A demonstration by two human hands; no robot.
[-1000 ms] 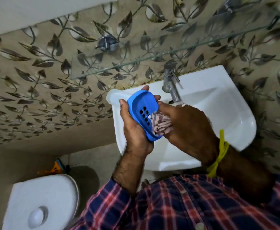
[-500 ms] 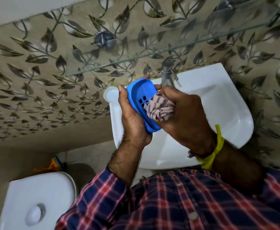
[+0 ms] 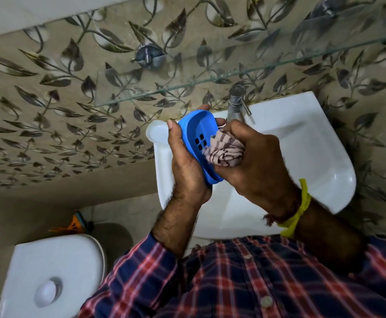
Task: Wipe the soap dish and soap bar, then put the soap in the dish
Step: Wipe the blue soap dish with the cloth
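cloth (image 3: pixel 224 152) lower in dish (image 3: pixel 196 134) | left hand (image 3: pixel 185 166) grips dish

It was a home bathroom: a white washbasin (image 3: pixel 313 157) with a metal tap (image 3: pixel 234 104) was fixed to a wall (image 3: pixel 50 125) tiled in a leaf pattern, a glass shelf (image 3: pixel 187 88) hung above the basin, and a white toilet cistern (image 3: pixel 50 278) with a flush button stood beside it

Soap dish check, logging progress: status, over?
Left hand grips the blue soap dish over the sink. Right hand presses a striped cloth into it. Soap bar not in view. Nothing in the way.
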